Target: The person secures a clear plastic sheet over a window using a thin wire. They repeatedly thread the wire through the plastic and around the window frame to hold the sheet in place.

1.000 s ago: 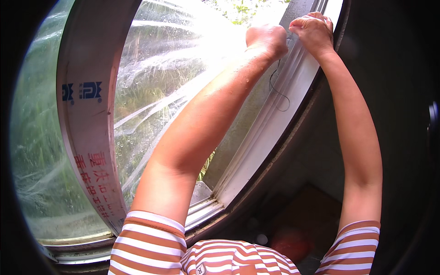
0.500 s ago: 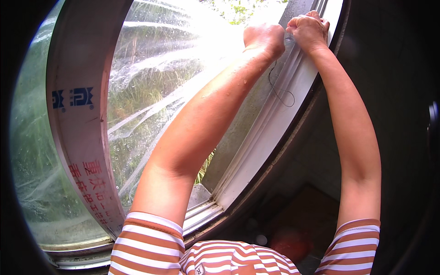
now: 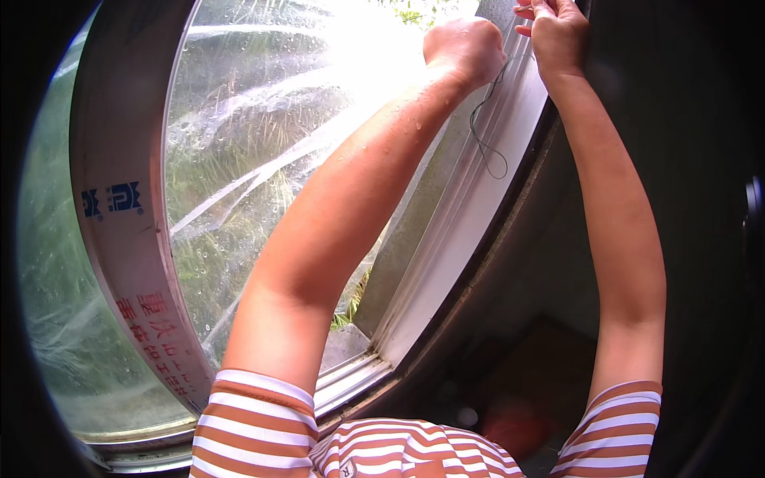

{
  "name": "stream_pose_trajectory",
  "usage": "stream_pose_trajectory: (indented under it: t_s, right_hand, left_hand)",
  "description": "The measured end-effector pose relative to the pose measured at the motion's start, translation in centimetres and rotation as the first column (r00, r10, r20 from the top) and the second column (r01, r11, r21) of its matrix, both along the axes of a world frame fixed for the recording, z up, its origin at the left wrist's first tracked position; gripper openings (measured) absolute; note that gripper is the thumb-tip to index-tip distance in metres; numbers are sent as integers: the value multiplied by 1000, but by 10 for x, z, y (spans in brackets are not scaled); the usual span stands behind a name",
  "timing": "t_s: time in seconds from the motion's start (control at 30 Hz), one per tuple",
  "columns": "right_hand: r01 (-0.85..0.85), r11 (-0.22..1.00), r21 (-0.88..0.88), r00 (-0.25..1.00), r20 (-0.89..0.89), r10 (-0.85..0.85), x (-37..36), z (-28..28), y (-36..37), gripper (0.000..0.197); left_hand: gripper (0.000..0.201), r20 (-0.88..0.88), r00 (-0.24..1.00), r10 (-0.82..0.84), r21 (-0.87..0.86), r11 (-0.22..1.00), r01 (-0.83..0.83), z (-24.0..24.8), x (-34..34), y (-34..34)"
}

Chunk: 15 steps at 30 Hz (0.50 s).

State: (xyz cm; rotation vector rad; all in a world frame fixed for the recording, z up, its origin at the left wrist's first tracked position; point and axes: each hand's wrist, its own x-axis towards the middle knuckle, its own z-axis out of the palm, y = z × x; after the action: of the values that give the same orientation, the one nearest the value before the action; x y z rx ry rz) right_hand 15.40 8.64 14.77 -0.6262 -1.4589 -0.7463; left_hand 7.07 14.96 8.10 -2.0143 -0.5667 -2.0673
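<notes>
Fingers of my left hand [image 3: 464, 49] were clenched into a fist, knuckles up, high against the bright opening, and I could not tell what, if anything, lay inside the palm. A thin, dark, flexible strand [image 3: 473, 121] hung just below that fist, dropping in a loose curve and ending in a narrow loop in front of the long white metal window frame [image 3: 478, 209]. My right hand [image 3: 559, 41] was raised near the top of the frame, to the right of the fist and apart from it, its fingers [image 3: 523, 30] bent, with the thumb close to the fingertips; whether they pinched anything was too small to make out. Water drops dotted my bare left forearm [image 3: 351, 191], which crossed in front of a clear, creased plastic sheet [image 3: 231, 151], itself beaded with droplets and streaked with pale folds. Green leafy plants [image 3: 355, 301] showed beyond it. To the left rose a broad, brownish-grey upright bar [image 3: 119, 239] with blue marks and red lettering, bowed by the lens, and past that a greenish see-through pane [image 3: 52, 263]. Both my orange-and-white striped sleeves [image 3: 255, 426] ended above the elbows, and a blurred, reddish rounded shape [image 3: 516, 426] sat in the shadow low on the right.
</notes>
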Motion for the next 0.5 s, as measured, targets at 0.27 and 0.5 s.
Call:
stream_pose_trajectory:
  t_s: [0.27,0.5]
  right_hand:
    - [367,890,-270,928,175,-329,-2,14,-15,17]
    - [434,721,-540,899,315,-305,3,2,-41,18]
  left_hand:
    - [16,-29,922,-386,78,919,387,53,16,44]
    - [28,70,781,-621,-28,781,624,51,29,33]
